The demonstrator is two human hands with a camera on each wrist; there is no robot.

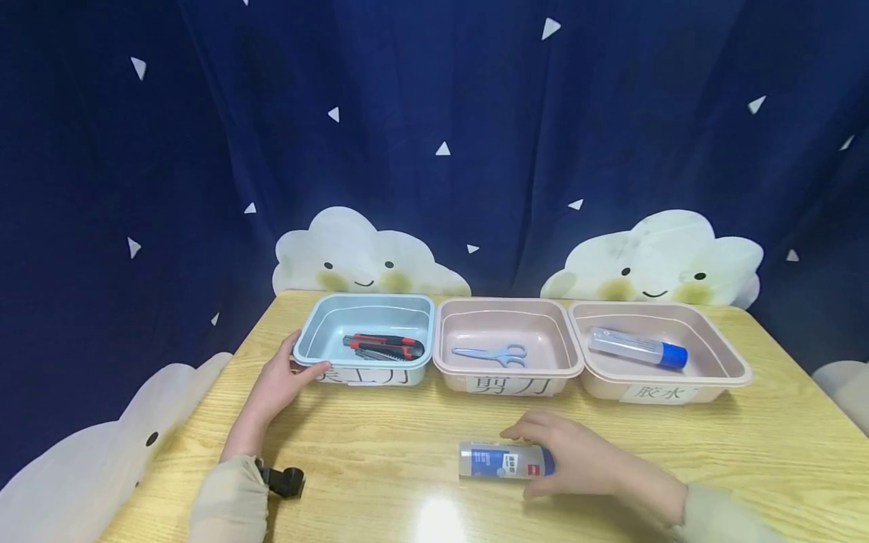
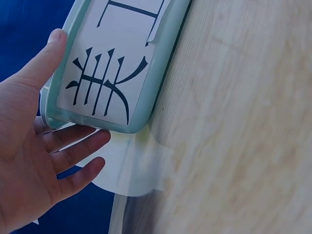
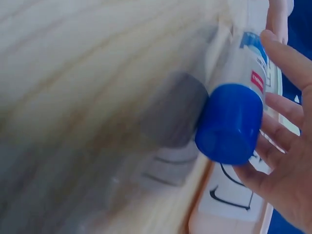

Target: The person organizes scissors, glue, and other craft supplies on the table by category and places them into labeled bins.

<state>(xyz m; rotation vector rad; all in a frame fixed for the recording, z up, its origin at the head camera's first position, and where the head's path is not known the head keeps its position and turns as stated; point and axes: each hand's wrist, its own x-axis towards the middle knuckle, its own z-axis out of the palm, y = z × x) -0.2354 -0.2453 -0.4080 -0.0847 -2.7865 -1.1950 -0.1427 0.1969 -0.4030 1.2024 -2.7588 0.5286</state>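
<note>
My left hand (image 1: 281, 381) grips the left end of a light blue bin (image 1: 370, 375), thumb at the front rim and fingers at the end wall. In the left wrist view, the thumb (image 2: 54, 41) lies on the rim of that bin. A clear glue bottle (image 1: 502, 461) with a blue cap (image 3: 230, 124) lies on its side on the table. Around its capped end my right hand (image 1: 577, 456) is spread, fingers on the far side and thumb on the near side; contact is hard to tell. Two red-and-black utility knives (image 1: 387, 348) lie in the blue bin.
Right of the blue bin, a pink bin (image 1: 509, 371) holds blue scissors (image 1: 494, 354). Another pink bin (image 1: 679, 385) holds a blue-capped glue bottle (image 1: 634, 347). Labels face front. The bins stand along the back of the wooden table (image 1: 366, 452), before a dark blue curtain (image 1: 407, 90).
</note>
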